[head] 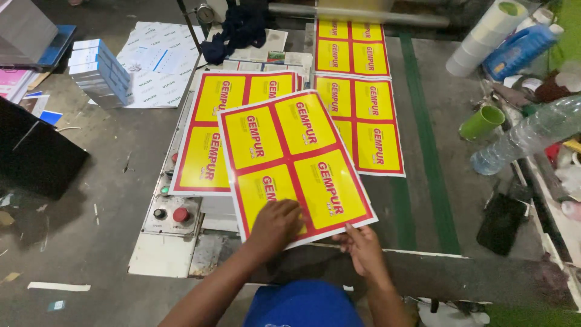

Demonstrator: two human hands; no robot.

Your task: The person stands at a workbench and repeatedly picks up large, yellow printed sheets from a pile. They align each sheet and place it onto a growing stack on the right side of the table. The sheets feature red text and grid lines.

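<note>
holding the sheet [295, 163] at its near edge, we press our left hand [275, 225] flat on its lower panel while our right hand [361, 246] pinches the near right corner; it lies tilted over the stack [209, 142] on the machine table [423, 200].

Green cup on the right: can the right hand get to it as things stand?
Probably yes. The right hand only pinches the near edge of the top sheet, and the table between it and the green cup shows just a flat green stripe. The lying bottle sits beside the cup, not across the way.
</note>
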